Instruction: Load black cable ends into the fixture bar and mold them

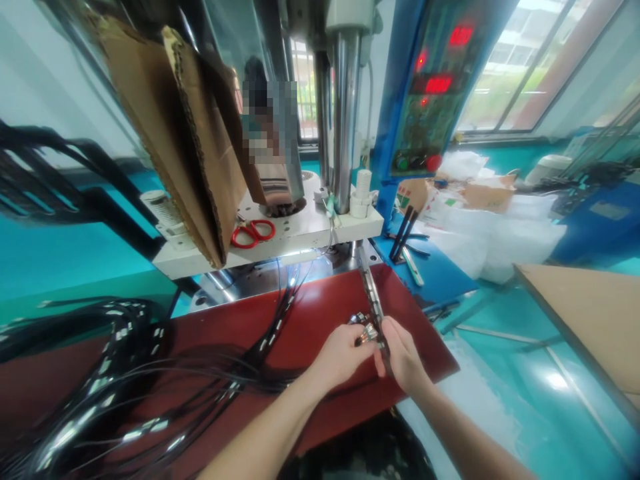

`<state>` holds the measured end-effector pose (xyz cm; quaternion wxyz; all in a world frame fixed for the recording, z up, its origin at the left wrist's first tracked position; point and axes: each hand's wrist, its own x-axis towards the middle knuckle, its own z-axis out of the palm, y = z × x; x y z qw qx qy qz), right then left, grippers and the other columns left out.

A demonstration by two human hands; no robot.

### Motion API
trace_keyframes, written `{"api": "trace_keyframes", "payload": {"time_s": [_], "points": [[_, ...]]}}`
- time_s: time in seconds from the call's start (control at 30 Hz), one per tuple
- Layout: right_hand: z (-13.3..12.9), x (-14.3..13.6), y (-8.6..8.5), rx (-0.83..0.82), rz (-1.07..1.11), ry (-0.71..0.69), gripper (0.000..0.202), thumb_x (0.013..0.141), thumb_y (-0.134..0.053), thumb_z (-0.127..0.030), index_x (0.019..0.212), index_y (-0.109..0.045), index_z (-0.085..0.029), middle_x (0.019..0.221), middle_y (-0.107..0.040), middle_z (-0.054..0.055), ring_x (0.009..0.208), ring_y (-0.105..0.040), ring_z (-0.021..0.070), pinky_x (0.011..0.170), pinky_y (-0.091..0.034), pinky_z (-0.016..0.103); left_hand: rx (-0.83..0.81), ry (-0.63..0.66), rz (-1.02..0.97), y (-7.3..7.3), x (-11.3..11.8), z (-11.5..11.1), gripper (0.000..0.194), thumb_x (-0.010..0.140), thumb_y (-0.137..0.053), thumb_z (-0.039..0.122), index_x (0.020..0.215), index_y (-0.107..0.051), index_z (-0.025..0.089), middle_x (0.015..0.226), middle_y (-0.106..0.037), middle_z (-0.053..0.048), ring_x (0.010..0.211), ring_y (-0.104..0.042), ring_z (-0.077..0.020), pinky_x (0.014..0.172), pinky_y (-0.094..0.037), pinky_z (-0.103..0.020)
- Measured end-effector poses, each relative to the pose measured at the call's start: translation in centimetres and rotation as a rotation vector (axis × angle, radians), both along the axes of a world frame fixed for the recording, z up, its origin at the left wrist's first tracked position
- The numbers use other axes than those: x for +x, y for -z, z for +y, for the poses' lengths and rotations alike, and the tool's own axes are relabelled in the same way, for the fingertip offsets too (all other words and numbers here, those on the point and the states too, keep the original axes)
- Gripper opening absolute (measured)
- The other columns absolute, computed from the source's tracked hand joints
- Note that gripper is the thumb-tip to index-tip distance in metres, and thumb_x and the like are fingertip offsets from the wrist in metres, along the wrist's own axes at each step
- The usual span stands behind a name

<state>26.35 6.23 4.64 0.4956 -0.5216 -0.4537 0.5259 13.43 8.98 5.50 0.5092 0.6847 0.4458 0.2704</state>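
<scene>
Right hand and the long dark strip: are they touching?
Touching. The head view shows the right hand directly against the near part of the long dark strip, no gap between.

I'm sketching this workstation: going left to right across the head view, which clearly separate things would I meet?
Cardboard, red-handled scissors, left hand, right hand, red push button, tan tabletop.

My left forearm (280, 423) slants in across the near edge of the red board (325, 293), my left hand (343, 353) above its right part, fingers curled in. My right hand (404, 357) is just beside it over the board, fingers bent into a grip, right forearm (455, 420) angling back past the near edge.
</scene>
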Motion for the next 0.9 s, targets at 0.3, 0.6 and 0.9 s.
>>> {"api": "trace_keyframes", "payload": {"time_s": [0.3,0.6,0.9], "points": [[0.2,-0.4,0.9,0.045,-0.185,-0.009,0.029,0.088,-0.034,-0.042,0.07,-0.04,-0.021,0.041,-0.042,-0.009,0.03,-0.04,0.0074,0.032,-0.03,0.017,-0.048,0.034,-0.072,0.0,0.2,-0.2,0.021,0.074,-0.045,0.023,0.057,-0.055,0.017,0.058,-0.06,0.001,0.061,-0.052,-0.0132,0.064,-0.037,-0.022],[-0.2,0.1,0.1,0.005,-0.03,0.018,0.028,0.088,-0.035,-0.042,0.087,-0.048,-0.018,0.04,-0.044,-0.009,0.028,-0.038,0.0078,0.031,-0.027,0.017,-0.29,-0.089,-0.236,-0.4,-0.8,0.6,0.022,0.077,-0.046,0.039,0.071,-0.042,0.018,0.052,-0.042,0.007,0.039,-0.03,-0.0048,0.038,-0.021,-0.018],[-0.1,0.6,1.3,0.033,0.023,-0.021,0.032,0.089,-0.037,-0.042,0.104,-0.048,-0.016,0.045,-0.048,-0.007,0.028,-0.04,0.0076,0.03,-0.028,0.017,-0.503,0.016,-0.303,0.0,-1.0,1.0,0.033,0.073,-0.051,0.046,0.072,-0.055,0.013,0.053,-0.047,0.003,0.039,-0.034,-0.004,0.037,-0.021,-0.018]]}}
